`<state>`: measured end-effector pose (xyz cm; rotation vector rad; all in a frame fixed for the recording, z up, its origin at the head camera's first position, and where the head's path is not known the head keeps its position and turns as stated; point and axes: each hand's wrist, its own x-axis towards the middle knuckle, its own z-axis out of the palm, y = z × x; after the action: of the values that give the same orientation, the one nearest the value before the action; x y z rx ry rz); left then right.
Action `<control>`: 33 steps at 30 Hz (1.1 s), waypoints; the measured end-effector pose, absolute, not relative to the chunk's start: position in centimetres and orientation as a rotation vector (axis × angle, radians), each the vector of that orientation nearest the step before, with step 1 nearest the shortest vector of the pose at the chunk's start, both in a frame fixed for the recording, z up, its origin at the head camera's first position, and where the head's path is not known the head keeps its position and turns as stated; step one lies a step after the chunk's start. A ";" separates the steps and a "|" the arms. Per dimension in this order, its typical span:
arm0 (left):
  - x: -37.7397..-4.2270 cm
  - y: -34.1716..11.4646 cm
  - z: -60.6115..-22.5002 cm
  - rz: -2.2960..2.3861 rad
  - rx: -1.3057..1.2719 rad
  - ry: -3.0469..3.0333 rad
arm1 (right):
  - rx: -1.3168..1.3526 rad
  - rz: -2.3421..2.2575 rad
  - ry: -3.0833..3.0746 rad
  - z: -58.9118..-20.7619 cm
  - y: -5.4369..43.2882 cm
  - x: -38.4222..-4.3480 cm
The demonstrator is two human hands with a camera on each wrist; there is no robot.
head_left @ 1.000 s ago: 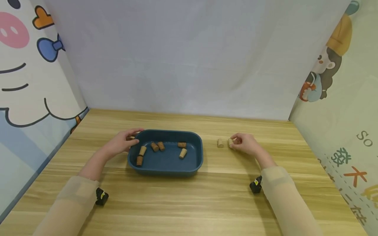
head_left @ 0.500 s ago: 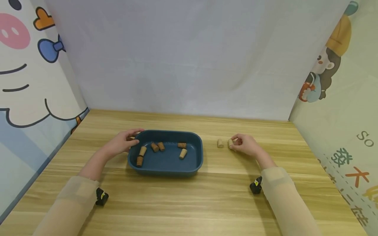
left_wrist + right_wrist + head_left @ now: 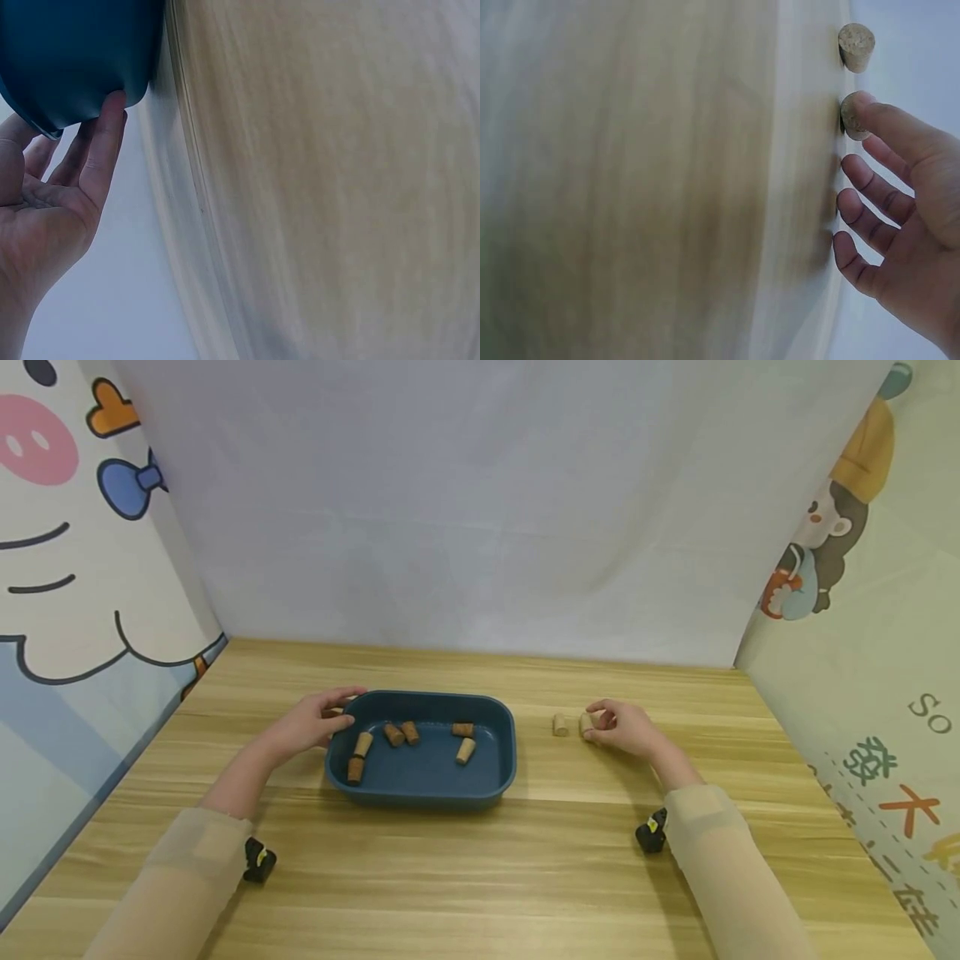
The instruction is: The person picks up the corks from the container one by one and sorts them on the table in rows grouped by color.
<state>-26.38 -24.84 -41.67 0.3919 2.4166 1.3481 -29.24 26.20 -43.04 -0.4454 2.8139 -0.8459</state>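
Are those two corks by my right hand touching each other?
Apart. The head view shows it: a strip of bare tabletop lies between the loose cork and the pinched cork in your right hand.

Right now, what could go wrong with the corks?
The right hand could bump the loose cork that sits between its pinched cork and the blue tray. That pinched cork may slip, with three fingers clear of it. The left hand, on the tray's left end, might nudge it and shift the corks inside.
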 end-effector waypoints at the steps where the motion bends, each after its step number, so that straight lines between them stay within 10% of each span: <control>1: -26.4 -24.8 -41.7 1.346 0.393 2.418 | -0.446 -0.845 2.813 -43.0 26.2 -29.2; 33: -26.6 -24.9 -42.1 1.383 0.387 2.405 | -0.769 -0.745 3.020 -35.0 20.7 -25.0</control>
<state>-26.57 -24.89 -42.12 0.3873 2.4049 1.3828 -25.01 20.67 -35.00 -0.7686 3.0204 -0.7449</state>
